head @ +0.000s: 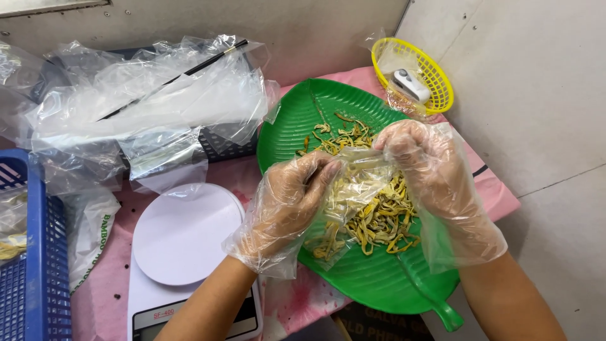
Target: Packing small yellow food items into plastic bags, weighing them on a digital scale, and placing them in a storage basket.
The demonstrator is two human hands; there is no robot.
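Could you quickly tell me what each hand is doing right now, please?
Left hand: gloved, closed on one side of the small clear bag.
Right hand: gloved, closed on the other side of the same bag.

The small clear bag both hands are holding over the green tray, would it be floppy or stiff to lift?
Probably floppy: the small clear bag crumples between the left hand and right hand. Likely light, holding only thin yellow strips. Possibly slippery against plastic gloves.
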